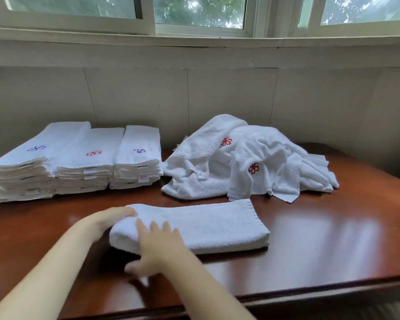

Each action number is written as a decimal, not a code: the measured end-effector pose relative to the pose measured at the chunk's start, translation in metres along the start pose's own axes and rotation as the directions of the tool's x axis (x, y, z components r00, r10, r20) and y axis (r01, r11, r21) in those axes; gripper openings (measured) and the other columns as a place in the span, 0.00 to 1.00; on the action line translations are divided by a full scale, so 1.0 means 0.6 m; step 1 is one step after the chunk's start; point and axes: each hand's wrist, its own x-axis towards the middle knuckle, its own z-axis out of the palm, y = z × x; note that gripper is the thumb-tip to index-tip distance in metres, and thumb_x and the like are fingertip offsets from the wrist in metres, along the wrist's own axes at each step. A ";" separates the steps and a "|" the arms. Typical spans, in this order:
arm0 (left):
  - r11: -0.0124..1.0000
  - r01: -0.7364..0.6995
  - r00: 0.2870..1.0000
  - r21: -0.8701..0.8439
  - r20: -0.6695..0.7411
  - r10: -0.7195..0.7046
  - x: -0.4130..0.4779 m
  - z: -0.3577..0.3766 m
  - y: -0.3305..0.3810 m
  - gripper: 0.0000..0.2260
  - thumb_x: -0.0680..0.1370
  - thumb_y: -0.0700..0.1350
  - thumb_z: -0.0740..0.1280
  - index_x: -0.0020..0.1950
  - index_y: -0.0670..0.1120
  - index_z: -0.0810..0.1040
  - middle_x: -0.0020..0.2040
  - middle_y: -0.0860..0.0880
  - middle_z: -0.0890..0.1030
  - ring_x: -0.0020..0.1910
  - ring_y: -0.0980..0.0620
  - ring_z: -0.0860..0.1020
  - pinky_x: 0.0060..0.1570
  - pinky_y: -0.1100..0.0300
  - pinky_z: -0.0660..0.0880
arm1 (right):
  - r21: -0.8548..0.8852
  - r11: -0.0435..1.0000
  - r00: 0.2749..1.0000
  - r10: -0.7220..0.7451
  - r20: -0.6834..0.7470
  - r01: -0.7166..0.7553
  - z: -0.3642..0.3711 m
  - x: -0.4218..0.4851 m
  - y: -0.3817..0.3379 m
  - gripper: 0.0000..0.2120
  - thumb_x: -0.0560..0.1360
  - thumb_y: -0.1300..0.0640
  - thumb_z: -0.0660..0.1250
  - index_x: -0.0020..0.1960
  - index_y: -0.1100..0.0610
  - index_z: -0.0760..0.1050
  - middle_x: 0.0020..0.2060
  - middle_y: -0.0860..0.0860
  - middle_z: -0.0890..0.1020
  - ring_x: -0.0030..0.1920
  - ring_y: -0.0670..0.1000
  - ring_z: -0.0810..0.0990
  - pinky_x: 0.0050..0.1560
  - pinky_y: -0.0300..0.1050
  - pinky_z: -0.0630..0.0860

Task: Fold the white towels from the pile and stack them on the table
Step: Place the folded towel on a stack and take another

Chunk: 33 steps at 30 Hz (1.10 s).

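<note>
Stacks (pixel 79 158) left, pile (pixel 247 158) right, towel (pixel 194 227) in front

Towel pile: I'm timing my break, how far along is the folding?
Well along. Done: three folded stacks at back left. In hand: a folded towel, left hand holding its end, right hand resting on it. Left: the loose towel pile and stacking this one.

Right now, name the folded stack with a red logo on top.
The middle stack: its emblem is red; the left stack and right stack show purple.

The left hand (pixel 116 219) is curling round the towel (pixel 206 225); the right hand (pixel 158 249) is pressing flat, fingers spread.
</note>
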 end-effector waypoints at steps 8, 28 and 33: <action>0.570 -0.359 0.924 -0.739 -0.194 0.330 -0.093 -0.006 0.093 0.09 0.80 0.52 0.61 0.51 0.49 0.76 0.32 0.49 0.82 0.30 0.55 0.78 0.29 0.65 0.73 | 0.340 0.937 0.725 0.181 -0.665 0.077 -0.072 0.005 -0.019 0.20 0.77 0.59 0.59 0.68 0.57 0.63 0.56 0.59 0.78 0.53 0.62 0.77 0.47 0.52 0.69; 0.810 -0.256 0.923 0.528 -0.115 0.367 0.023 0.048 -0.041 0.23 0.81 0.59 0.54 0.74 0.52 0.62 0.73 0.49 0.65 0.72 0.44 0.62 0.69 0.48 0.61 | 0.901 0.359 0.344 0.901 -0.265 -0.245 -0.055 -0.018 0.319 0.26 0.72 0.58 0.67 0.68 0.59 0.63 0.62 0.58 0.74 0.60 0.60 0.74 0.54 0.48 0.69; 0.841 -0.394 0.882 0.370 -0.104 0.459 0.025 0.034 -0.045 0.16 0.79 0.52 0.63 0.66 0.50 0.72 0.67 0.51 0.73 0.66 0.49 0.70 0.65 0.52 0.67 | 0.892 0.360 0.594 0.792 -0.138 -0.273 -0.073 -0.052 0.344 0.17 0.74 0.65 0.68 0.61 0.64 0.72 0.53 0.58 0.75 0.46 0.56 0.77 0.39 0.50 0.77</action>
